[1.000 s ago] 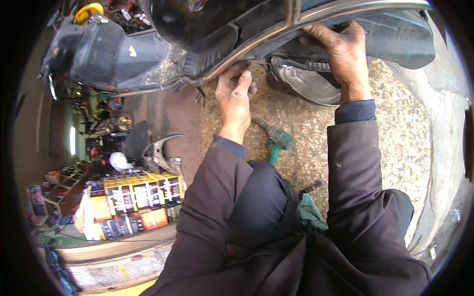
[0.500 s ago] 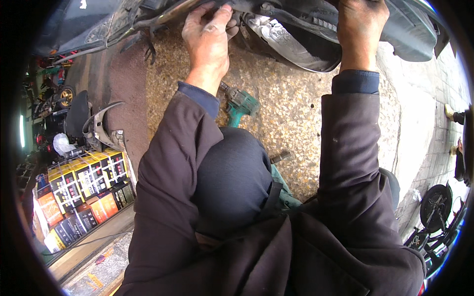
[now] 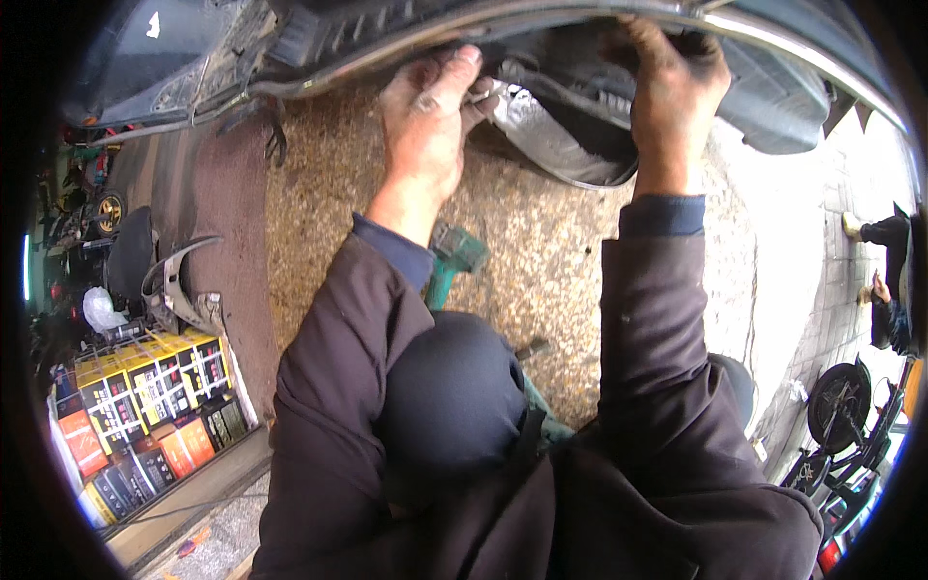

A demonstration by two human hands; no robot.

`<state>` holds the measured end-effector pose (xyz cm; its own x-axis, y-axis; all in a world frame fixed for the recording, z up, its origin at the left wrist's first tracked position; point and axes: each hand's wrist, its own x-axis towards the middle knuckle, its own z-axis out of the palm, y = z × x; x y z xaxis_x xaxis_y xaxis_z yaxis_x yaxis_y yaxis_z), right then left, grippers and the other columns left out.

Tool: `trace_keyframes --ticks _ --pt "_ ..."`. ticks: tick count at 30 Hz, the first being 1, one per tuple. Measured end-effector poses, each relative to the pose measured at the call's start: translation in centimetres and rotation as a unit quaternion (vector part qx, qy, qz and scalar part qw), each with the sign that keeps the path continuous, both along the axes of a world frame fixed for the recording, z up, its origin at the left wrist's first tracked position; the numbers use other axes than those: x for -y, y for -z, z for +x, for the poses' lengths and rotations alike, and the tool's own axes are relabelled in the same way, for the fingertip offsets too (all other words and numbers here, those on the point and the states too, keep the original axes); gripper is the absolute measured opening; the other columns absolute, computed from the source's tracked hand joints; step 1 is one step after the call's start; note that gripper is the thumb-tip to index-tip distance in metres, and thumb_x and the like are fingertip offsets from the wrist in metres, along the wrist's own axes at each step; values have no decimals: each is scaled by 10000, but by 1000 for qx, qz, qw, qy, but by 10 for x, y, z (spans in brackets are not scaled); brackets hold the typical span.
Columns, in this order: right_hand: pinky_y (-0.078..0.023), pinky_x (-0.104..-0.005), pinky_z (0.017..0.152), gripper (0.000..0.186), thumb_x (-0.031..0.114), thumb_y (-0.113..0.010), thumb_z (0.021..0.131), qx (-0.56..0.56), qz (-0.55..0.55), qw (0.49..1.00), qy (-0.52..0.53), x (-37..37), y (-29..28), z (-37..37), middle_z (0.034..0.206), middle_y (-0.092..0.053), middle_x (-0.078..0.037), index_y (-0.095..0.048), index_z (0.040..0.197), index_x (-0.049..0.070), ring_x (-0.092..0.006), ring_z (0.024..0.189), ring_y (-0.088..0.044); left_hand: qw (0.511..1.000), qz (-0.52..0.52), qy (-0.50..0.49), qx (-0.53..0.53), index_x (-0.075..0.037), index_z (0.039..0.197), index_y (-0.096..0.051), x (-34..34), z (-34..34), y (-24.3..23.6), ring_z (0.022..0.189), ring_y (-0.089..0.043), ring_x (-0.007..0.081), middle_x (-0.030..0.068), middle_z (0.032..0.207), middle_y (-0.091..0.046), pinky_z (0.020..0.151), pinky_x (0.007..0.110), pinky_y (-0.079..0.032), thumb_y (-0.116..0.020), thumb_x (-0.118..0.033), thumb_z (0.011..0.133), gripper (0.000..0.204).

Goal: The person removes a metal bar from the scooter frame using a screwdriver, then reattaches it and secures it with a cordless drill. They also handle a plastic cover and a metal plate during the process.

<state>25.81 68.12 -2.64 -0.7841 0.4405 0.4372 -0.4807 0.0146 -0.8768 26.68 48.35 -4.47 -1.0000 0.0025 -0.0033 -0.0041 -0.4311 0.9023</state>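
Across the top runs the underside of a dark vehicle body [image 3: 300, 43], edged by a long pale trim strip [image 3: 406, 43]. My left hand [image 3: 430, 116] is raised to the body's lower edge, thumb and fingers closed together; whatever lies between them is hidden. Farther right, my right hand [image 3: 677, 92] reaches up with bent fingers around the edge of a dark panel, and its fingertips are partly in shadow. Between the hands hangs a curved silver and black part [image 3: 546, 135]. A green power drill [image 3: 454, 259] rests on the speckled floor below my left hand.
Stacked yellow, orange and black boxes [image 3: 150, 387] stand at the left, near a loose curved grey part [image 3: 174, 280]. A black wheel [image 3: 839, 406] of another vehicle is at the lower right. A person in dark clothes [image 3: 894, 261] is at the right edge.
The view has tilted, so the vehicle's edge sits lower in the picture and more of it shows. Both hands stay at the body's edge; more of my right hand's fingers is visible.
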Motion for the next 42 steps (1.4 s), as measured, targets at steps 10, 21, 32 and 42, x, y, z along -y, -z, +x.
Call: trace_keyframes --ticks 10,21,32,42 --pt "-514 -271 706 246 44 -802 754 21 -34 999 12 -5 -9 6 848 -708 -89 -647 921 -49 -135 749 -631 954 284 46 83 -54 1045 -608 -31 -13 2 896 -588 193 72 990 -614 852 393 -521 -655 -210 931 199" --pt "-493 -270 455 306 251 -553 994 -79 -287 954 41 -175 -65 28 852 -630 -150 -537 1092 -39 -192 586 -635 945 316 -6 78 -2 1049 -618 -39 -21 12 854 -577 192 96 994 -652 826 330 -536 -667 -345 908 374" --pt "-529 -267 677 238 210 -554 989 -195 -302 922 -145 -195 -42 -6 975 -629 -42 -548 1155 39 -177 846 -627 927 364 79 31 -1 1078 -558 -20 -38 39 912 -563 274 139 1059 -605 836 398 -535 -603 -428 923 457" --pt "-503 -195 687 89 152 -489 1021 -260 -200 934 -144 -173 -44 -5 861 -567 18 -564 1029 105 -68 713 -524 924 353 142 27 68 1221 -485 -12 -39 29 962 -561 275 189 1151 -571 864 398 -526 -633 -408 909 588"
